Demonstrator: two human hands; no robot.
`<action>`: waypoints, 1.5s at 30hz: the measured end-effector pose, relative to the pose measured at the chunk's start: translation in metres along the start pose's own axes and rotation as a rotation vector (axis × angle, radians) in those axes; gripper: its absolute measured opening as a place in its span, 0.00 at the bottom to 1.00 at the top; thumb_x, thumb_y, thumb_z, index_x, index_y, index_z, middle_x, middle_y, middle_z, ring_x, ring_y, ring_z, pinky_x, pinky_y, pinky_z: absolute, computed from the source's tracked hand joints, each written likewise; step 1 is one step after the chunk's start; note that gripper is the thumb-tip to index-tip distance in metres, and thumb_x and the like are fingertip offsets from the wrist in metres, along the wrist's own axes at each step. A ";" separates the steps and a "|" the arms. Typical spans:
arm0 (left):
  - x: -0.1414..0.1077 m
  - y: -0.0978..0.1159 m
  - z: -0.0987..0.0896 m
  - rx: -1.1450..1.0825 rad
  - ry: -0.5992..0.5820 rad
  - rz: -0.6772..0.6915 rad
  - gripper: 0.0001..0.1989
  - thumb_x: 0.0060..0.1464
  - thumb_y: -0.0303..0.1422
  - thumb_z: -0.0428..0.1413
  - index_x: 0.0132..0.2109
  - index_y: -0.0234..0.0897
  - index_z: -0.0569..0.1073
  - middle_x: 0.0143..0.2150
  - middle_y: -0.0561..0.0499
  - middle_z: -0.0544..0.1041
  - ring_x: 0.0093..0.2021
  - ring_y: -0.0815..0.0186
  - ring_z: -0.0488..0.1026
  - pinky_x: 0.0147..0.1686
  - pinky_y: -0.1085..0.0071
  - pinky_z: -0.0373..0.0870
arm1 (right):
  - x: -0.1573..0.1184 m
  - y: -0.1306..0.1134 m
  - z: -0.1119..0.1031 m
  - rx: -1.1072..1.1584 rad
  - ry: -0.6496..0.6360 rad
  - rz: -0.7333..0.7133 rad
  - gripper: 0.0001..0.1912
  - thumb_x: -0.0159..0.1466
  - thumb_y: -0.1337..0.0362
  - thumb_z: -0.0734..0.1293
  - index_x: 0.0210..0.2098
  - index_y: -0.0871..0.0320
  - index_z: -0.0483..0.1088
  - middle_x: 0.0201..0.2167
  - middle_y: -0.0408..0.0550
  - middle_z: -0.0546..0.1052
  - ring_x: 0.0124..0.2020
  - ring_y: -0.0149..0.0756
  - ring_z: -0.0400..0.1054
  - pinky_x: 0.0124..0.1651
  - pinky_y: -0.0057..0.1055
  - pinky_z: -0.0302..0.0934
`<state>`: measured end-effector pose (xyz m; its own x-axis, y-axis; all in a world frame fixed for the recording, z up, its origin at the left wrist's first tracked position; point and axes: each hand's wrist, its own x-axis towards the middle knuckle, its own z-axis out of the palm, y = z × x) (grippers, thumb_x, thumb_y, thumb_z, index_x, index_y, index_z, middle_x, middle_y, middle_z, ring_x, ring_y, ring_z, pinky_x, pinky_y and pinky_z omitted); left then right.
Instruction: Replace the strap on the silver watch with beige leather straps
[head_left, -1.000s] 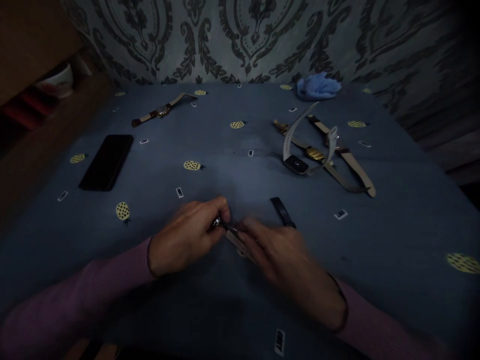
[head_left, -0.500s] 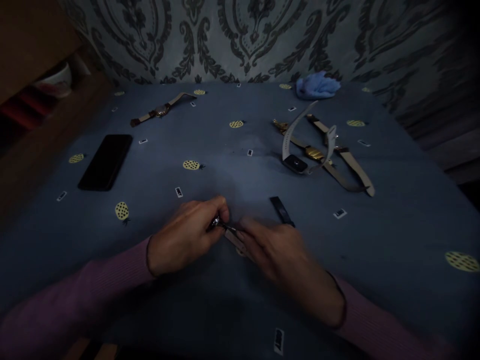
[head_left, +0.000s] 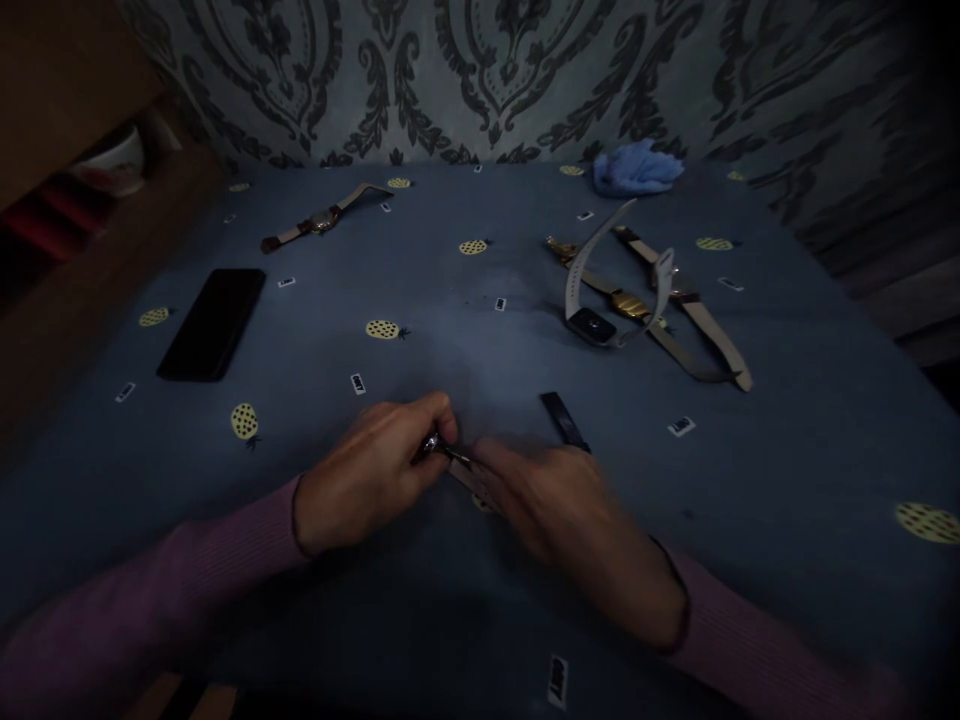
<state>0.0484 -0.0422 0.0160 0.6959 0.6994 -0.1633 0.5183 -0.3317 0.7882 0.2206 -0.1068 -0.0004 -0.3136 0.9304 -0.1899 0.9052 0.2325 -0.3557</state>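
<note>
Near the front middle of the blue patterned cloth, my left hand (head_left: pixel 377 472) is closed on a small watch (head_left: pixel 432 443) with a shiny case. A light strap hangs from it toward the right, under my other hand. My right hand (head_left: pixel 559 520) has its fingers pressed together around a thin, dark, pointed tool (head_left: pixel 459 457), whose tip is at the watch's edge. Most of the tool is hidden by the fingers. A dark strap piece (head_left: pixel 564 420) lies just beyond my right hand.
A black phone (head_left: pixel 213 325) lies at left, a brown-strapped watch (head_left: pixel 324 220) behind it. At right are a smartwatch (head_left: pixel 592 326), a gold watch (head_left: pixel 628 304) and another light-strapped watch (head_left: pixel 712 335). A blue cloth (head_left: pixel 636 168) sits by the wall; a bowl (head_left: pixel 114 163) is on a shelf.
My right hand has shifted slightly left and up, closer to the watch. My left hand has stayed almost still, and the other objects are where they were.
</note>
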 end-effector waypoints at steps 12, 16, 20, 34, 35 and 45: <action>-0.004 -0.001 0.004 -0.013 0.056 -0.009 0.08 0.53 0.20 0.52 0.35 0.37 0.64 0.22 0.62 0.62 0.23 0.75 0.61 0.27 0.76 0.58 | 0.001 -0.003 -0.006 -0.086 -0.026 -0.043 0.13 0.69 0.64 0.56 0.40 0.58 0.72 0.17 0.43 0.75 0.15 0.31 0.62 0.22 0.29 0.39; -0.005 -0.001 0.005 -0.033 0.055 -0.024 0.07 0.53 0.20 0.53 0.35 0.37 0.65 0.23 0.62 0.63 0.23 0.75 0.61 0.26 0.76 0.58 | 0.000 0.000 -0.003 -0.153 0.009 -0.093 0.11 0.68 0.68 0.57 0.38 0.58 0.71 0.16 0.43 0.74 0.15 0.31 0.60 0.22 0.29 0.38; -0.008 -0.001 0.005 -0.010 0.052 0.005 0.07 0.54 0.20 0.52 0.36 0.36 0.66 0.24 0.61 0.64 0.24 0.74 0.61 0.27 0.76 0.59 | 0.000 0.001 -0.001 -0.165 0.032 -0.113 0.09 0.67 0.68 0.58 0.40 0.58 0.70 0.16 0.42 0.74 0.15 0.30 0.61 0.22 0.29 0.37; -0.011 -0.002 0.004 -0.038 0.044 -0.037 0.05 0.54 0.21 0.52 0.35 0.36 0.68 0.22 0.60 0.65 0.21 0.75 0.65 0.25 0.77 0.63 | -0.004 -0.001 0.010 -0.280 0.332 -0.288 0.09 0.61 0.76 0.60 0.27 0.58 0.63 0.16 0.40 0.71 0.16 0.29 0.59 0.23 0.30 0.37; -0.012 -0.002 0.005 -0.040 0.049 -0.044 0.05 0.54 0.21 0.52 0.35 0.36 0.68 0.22 0.61 0.66 0.20 0.75 0.65 0.24 0.78 0.63 | -0.004 -0.001 0.010 -0.283 0.335 -0.295 0.10 0.61 0.76 0.60 0.27 0.58 0.63 0.16 0.40 0.70 0.16 0.29 0.59 0.23 0.30 0.37; -0.015 -0.005 0.016 -0.107 0.126 -0.066 0.03 0.55 0.24 0.52 0.36 0.36 0.66 0.22 0.61 0.64 0.17 0.77 0.66 0.16 0.82 0.64 | -0.001 0.002 0.000 -0.316 0.215 -0.351 0.07 0.61 0.77 0.62 0.32 0.59 0.66 0.22 0.42 0.75 0.17 0.30 0.63 0.21 0.30 0.34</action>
<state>0.0434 -0.0610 0.0050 0.5912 0.7931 -0.1465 0.5003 -0.2181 0.8380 0.2229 -0.1072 -0.0012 -0.5783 0.8102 0.0956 0.8087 0.5848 -0.0640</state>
